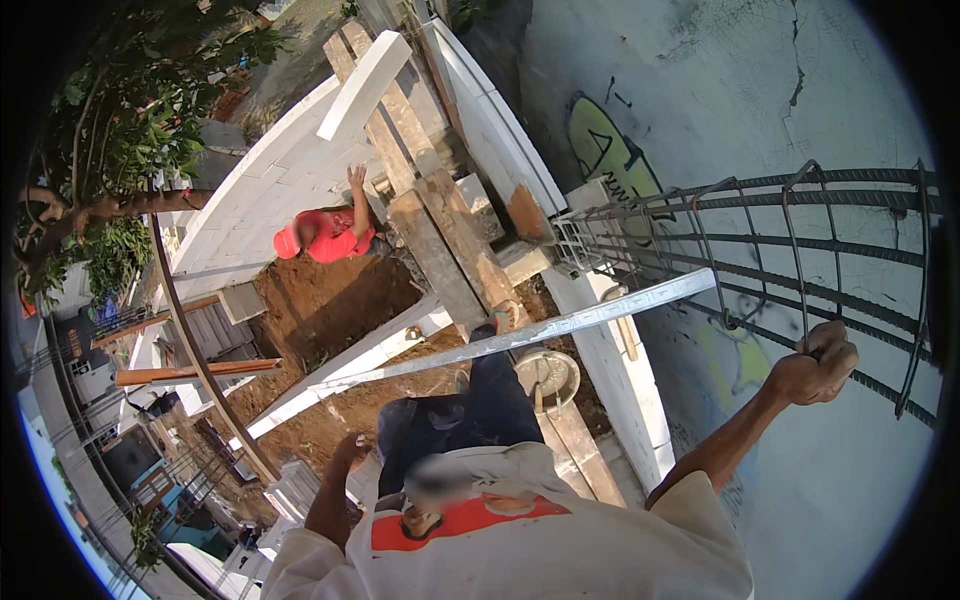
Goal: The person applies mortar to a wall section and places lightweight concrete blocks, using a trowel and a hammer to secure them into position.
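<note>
My right hand point(815, 368) grips a steel bar of the long rebar cage point(870, 236) along the right wall. My left hand point(352, 452) is low beside my dark trousers point(410, 430), its fingers curled; I cannot make out what, if anything, is in them. A long silvery metal bar point(560, 328) crosses diagonally above my legs and below the cage. Under me are worn wooden planks point(420, 240), with my sandalled foot on them. A round bucket point(555, 380) with grey contents and a tool stands on the planks near my legs.
A co-worker in red point(335, 235) is below in a dirt pit point(325, 305), a hand raised. White block walls point(250, 190) surround it. A white beam point(365, 80) rests over the planks. Tree branches point(110, 210) hang at left; a painted concrete wall point(760, 100) rises at right.
</note>
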Tool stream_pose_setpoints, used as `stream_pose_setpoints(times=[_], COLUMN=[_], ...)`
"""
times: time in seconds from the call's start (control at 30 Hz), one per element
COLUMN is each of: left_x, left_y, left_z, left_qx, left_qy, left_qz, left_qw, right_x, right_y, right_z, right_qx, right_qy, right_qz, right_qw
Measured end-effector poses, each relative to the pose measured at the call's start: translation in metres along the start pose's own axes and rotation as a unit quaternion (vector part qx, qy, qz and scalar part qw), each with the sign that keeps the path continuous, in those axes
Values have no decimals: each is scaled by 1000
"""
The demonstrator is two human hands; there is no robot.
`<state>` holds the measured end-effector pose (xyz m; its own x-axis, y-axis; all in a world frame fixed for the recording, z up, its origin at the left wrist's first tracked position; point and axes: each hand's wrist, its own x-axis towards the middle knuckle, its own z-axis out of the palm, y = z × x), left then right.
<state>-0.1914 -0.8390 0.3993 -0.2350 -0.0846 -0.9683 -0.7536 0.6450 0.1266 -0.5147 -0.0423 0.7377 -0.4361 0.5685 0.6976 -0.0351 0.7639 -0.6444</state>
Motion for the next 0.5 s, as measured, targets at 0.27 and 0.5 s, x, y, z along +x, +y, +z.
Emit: stream_pose_setpoints(times=[0.27,0.5], left_x=[-15,3], left_y=[416,439], left_z=[38,102], left_qx=[152,134], left_qy=[91,7], left_qz=[403,461], left_qw=[898,877], right_x=[-38,-37], right_y=[-16,-22], right_z=[20,19], right_qx=[17,0], right_qy=[7,6], right_qz=[-77,-81], right_qw=[997,997])
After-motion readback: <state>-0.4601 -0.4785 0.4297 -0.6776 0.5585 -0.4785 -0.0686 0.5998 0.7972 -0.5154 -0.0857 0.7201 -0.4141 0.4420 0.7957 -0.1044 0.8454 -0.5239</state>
